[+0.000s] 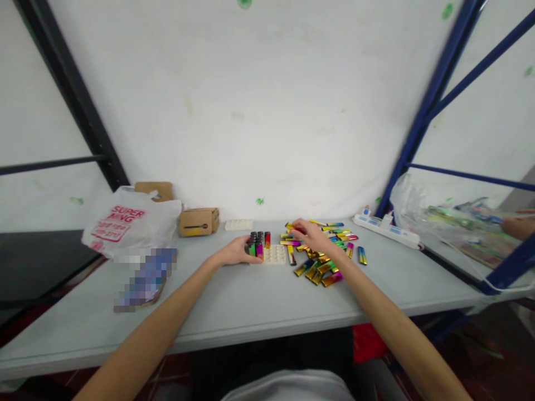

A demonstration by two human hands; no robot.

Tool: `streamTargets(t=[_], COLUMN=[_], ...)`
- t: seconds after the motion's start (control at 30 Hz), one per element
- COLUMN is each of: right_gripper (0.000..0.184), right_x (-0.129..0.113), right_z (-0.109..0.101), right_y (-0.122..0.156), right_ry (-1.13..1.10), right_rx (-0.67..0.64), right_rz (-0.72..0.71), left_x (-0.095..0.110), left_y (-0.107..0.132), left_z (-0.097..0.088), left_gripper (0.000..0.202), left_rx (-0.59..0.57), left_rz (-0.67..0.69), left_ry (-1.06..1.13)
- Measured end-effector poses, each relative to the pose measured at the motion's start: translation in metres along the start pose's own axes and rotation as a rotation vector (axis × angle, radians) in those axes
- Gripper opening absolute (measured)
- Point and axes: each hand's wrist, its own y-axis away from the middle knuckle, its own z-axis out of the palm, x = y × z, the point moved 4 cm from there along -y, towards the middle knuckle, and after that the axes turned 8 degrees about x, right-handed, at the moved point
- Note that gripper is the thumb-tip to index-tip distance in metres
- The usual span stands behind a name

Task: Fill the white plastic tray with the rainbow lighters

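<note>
A white tray (276, 255) lies on the grey table (251, 301), with several shiny lighters (259, 242) standing upright in its left part. My left hand (236, 252) curls around the left side of that tray and the standing lighters. To the right lies a loose pile of iridescent lighters (324, 262), flat on the table. My right hand (311, 234) reaches over the far end of the pile, fingers pinched on a lighter there.
A white plastic bag with red print (125, 223), two small cardboard boxes (198, 221) and a spare white tray (238, 224) sit at the back left. A white power strip (387, 229) lies back right. Blue shelf posts (422, 122) rise at right; another person's hand (518, 225) shows beyond them.
</note>
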Motion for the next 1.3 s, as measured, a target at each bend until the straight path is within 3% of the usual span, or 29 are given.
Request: streamTargets(t=[0.2, 0.37, 0.5, 0.67, 0.77, 0.9, 1.1, 1.3], right_gripper=[0.042, 0.039, 0.041, 0.046, 0.046, 0.049, 0.042, 0.053], right_x=[-0.025, -0.029, -0.018, 0.009, 0.014, 0.005, -0.015, -0.015], right_z=[0.026, 0.049, 0.059, 0.056, 0.054, 0.053, 0.067, 0.068], right_y=[-0.025, -0.021, -0.010, -0.007, -0.009, -0.009, -0.006, -0.003], right_ry=[-0.629, -0.879, -0.842, -0.572, -0.486, -0.577, -0.867, -0.787], right_rx=[-0.054, -0.022, -0.024, 0.214, 0.260, 0.266, 0.071, 0.164], right_rz=[0.226, 0.389, 0.384, 0.453, 0.436, 0.418, 0.453, 0.552], left_x=[-0.007, -0.005, 0.000, 0.002, 0.001, 0.000, -0.004, -0.005], left_y=[0.003, 0.004, 0.007, 0.007, 0.007, 0.009, 0.009, 0.009], left_z=[-0.005, -0.006, -0.008, -0.011, -0.010, -0.009, -0.008, -0.007], left_gripper=[0.079, 0.079, 0.079, 0.083, 0.084, 0.088, 0.095, 0.090], left_rx=[-0.024, -0.097, -0.179, -0.175, -0.158, -0.154, -0.122, -0.096], left_rz=[0.045, 0.043, 0.019, 0.027, 0.045, 0.036, 0.107, 0.145], left_ry=[0.032, 0.033, 0.008, -0.003, 0.001, 0.032, 0.024, 0.043])
